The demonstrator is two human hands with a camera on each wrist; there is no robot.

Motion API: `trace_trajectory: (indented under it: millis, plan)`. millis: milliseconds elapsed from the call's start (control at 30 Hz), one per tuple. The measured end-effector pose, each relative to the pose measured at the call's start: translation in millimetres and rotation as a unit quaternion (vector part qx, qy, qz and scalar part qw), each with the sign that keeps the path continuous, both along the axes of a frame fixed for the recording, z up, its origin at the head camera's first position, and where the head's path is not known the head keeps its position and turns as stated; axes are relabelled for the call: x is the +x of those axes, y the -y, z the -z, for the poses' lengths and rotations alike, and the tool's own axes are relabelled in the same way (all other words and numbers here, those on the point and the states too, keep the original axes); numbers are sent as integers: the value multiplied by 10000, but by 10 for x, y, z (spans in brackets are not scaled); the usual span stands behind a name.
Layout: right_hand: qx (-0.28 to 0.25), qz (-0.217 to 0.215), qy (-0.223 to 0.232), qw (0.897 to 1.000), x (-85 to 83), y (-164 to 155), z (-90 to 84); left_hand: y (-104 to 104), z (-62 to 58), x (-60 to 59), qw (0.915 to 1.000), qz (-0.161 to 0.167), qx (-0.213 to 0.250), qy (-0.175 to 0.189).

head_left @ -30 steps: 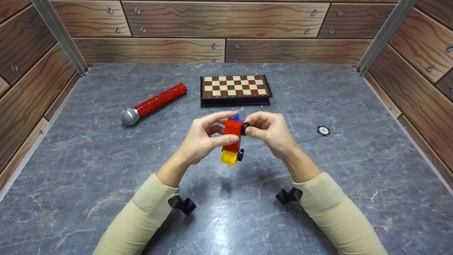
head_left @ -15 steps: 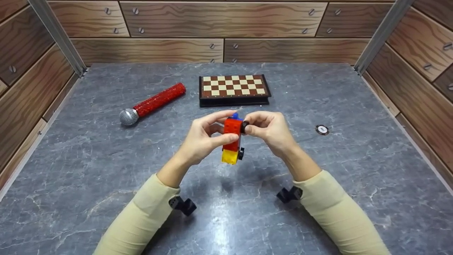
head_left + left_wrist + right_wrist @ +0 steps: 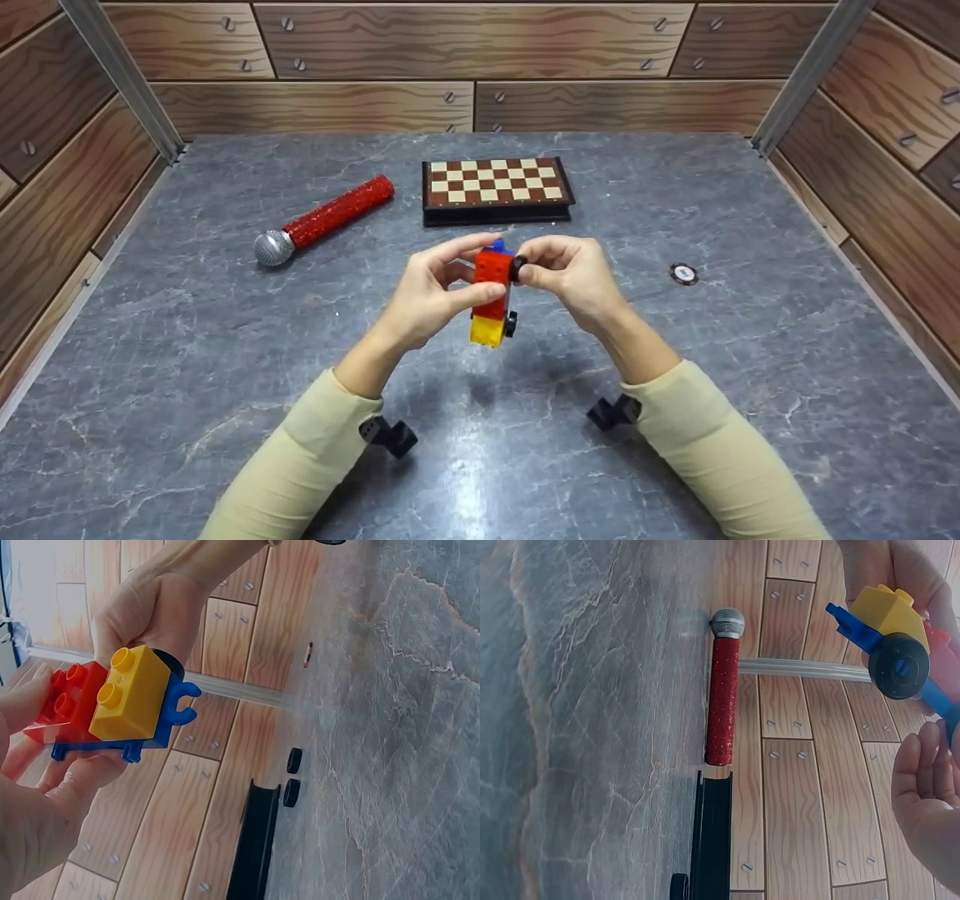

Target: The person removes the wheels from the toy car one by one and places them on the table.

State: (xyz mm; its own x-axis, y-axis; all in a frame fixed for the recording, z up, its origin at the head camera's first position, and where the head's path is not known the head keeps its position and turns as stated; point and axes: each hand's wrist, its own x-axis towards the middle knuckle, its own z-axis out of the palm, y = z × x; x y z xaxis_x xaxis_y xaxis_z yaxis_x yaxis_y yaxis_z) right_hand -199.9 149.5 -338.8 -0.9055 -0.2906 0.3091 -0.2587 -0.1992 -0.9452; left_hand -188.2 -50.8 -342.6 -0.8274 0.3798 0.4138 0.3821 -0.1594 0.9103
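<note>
My left hand [image 3: 424, 296] grips a toy brick car by its sides, its thumb lying on the red brick [image 3: 491, 268]. Beside that sits a yellow brick [image 3: 133, 694] on a blue chassis [image 3: 160, 735], which has hook-shaped ends. A black wheel [image 3: 519, 268] is at the car's far right side, pinched between the thumb and fingers of my right hand [image 3: 574, 277]. Another wheel [image 3: 900, 666] is mounted nearer the yellow end. In the left wrist view, the chassis side facing the camera shows blue pegs without wheels. The car is held above the table.
Two loose black wheels [image 3: 292, 776] stand out on the table in the left wrist view. A folded chessboard box [image 3: 499, 184] lies behind the hands, a red glittery microphone [image 3: 337, 212] at the back left, a poker chip [image 3: 683, 274] to the right. Wood-patterned walls [image 3: 472, 41] surround the table.
Hardly anything differs: the yellow end of the car has tipped up very slightly. Both hands keep their hold on the car and the wheel.
</note>
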Motion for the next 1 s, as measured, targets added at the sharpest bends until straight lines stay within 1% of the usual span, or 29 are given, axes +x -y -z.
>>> trace_trajectory:
  millis: [267,467,600,733,800,1000]
  plan:
    - [4,44,93,9999,12,10,-5,4,-4,2,10000,-5,-29,-59]
    - [8,128,56,9999,23,15,-14,4,-14,9,9999,-18,-29,-118]
    - [-11,150,28,9999,32,12,-14,-2,-19,17,9999,-59,-46,-144]
    - [-18,261,69,9996,36,14,-12,-10,-32,31,9998,-118,-84,-105]
    - [-16,314,100,9995,40,19,-11,-13,-53,47,9998,-136,-93,-74]
    - [-10,395,135,9991,44,29,3,-5,-219,165,9994,-206,-249,-91]
